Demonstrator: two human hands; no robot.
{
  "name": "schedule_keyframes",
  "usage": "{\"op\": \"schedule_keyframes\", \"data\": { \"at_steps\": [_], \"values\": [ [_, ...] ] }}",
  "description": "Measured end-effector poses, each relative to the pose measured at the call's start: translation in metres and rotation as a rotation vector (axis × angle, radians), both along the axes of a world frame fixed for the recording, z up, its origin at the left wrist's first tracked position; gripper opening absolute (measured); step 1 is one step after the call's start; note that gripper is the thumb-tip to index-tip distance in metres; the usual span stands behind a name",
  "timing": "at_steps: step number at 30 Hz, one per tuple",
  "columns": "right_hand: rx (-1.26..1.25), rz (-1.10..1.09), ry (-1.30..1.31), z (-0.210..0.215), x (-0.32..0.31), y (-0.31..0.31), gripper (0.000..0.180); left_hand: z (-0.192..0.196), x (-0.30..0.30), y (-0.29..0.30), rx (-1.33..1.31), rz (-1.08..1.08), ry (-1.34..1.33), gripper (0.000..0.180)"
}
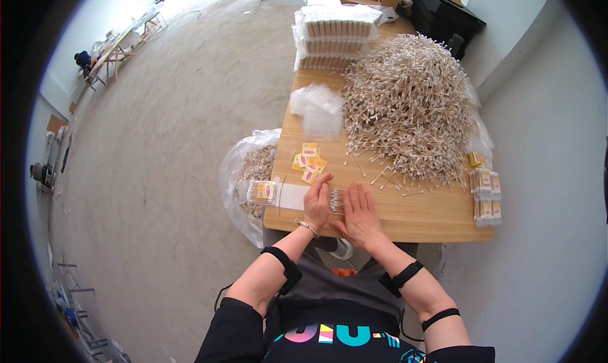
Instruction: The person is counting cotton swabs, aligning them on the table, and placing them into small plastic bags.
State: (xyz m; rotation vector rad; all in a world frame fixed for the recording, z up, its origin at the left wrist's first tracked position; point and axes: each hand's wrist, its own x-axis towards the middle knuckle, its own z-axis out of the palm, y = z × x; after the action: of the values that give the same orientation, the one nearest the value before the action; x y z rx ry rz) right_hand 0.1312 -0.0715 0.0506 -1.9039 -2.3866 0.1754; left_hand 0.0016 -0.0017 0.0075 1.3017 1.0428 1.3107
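l hand (pixel 316 201) + r hand (pixel 360 211) flat, fingers loose, gripping nothing — small swab bundle (pixel 336 200) pressed btwn them on wood table (pixel 430 214).

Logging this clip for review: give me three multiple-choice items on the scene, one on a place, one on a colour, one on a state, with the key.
1. Where does the big heap of cotton swabs lie?
A. far right of the table
B. on the floor
C. in a box

2. What colour are the small labels beyond the left hand?
A. blue
B. yellow
C. green

3. How are the hands?
A. both raised
B. flat on the table, a small bundle of swabs between them
C. clenched in fists

Key: 1 A, the heap fills the tabletop's far right; 2 B, yellow with red marks; 3 B, left hand and right hand press down beside the bundle.
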Motion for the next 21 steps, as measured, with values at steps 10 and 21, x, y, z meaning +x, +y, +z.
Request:
{"op": "schedule_keyframes", "data": {
  "at_steps": [10,21],
  "values": [
    [0.097,-0.087,0.243,-0.015,0.009,0.009,0.067,0.0,-0.002,0.002,-0.21,-0.087,-0.262,0.036],
    [0.287,-0.402,1.287,-0.044,-0.016,0.034,0.045,0.001,0.007,-0.003,-0.205,-0.092,-0.292,0.042]
  ]
}}
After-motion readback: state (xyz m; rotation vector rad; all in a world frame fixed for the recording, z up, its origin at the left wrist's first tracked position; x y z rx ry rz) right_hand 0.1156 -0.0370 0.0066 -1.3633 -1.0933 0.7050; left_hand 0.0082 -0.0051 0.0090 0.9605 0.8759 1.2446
